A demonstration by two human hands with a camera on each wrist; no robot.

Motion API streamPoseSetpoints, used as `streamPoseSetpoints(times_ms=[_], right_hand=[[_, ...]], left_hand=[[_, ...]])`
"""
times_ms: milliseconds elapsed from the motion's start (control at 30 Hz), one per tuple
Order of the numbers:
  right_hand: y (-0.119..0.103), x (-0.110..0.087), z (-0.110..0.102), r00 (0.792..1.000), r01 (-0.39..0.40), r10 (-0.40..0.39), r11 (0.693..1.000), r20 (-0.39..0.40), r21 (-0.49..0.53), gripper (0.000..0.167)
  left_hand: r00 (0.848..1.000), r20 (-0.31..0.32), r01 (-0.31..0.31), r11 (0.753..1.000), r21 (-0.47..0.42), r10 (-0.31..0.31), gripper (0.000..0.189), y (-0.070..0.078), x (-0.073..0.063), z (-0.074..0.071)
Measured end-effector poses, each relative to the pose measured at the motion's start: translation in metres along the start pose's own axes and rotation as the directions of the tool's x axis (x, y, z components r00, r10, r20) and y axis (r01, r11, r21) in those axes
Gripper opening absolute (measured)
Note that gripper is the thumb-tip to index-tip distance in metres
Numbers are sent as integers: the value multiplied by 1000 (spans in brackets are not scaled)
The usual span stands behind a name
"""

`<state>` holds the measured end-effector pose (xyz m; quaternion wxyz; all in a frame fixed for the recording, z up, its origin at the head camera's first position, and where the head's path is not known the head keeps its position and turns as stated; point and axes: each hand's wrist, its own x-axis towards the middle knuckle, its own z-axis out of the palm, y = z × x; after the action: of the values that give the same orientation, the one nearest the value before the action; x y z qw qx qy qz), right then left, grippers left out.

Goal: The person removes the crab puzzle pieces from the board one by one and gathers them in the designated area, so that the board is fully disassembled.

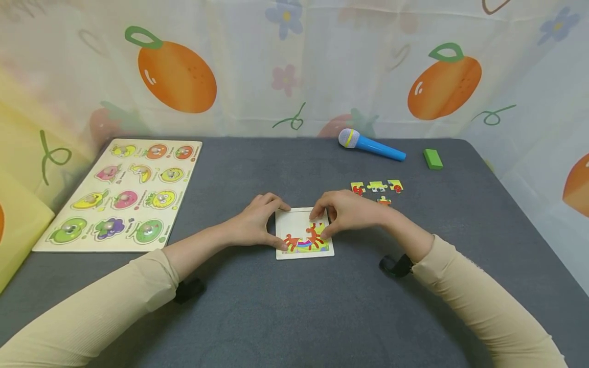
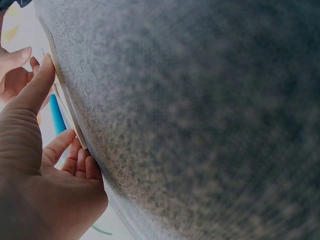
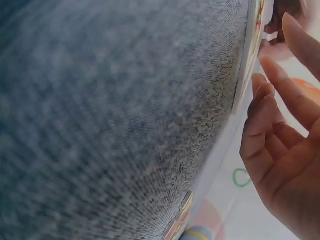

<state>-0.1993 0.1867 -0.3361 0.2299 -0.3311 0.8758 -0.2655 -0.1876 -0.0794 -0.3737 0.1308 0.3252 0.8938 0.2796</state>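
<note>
puzzle board (image 1: 293, 221) held at left edge by left hand (image 1: 256, 220), thumb and fingers spread; right hand (image 1: 346, 210) half-curled above, any hold cannot be told.

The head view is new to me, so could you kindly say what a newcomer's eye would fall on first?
Probably the left hand and right hand, both at the small puzzle board near the middle of the table, where a red animal is partly pieced together. Next might come the large fruit board at the left and the blue-handled microphone near the far edge, right of centre.
</note>
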Motion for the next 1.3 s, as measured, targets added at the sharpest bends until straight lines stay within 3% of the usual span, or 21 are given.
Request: streamPoseSetpoints(times_ms=[333, 1300], right_hand=[[2, 4, 10, 1000, 6, -6, 1000, 8, -28, 40], [2, 5, 11, 999, 30, -28, 998, 28, -51, 36]], left_hand=[[1000, 6, 5, 1000, -4, -5, 80, 1, -1, 0], [1000, 7, 17, 1000, -10, -17, 81, 2, 0, -1]])
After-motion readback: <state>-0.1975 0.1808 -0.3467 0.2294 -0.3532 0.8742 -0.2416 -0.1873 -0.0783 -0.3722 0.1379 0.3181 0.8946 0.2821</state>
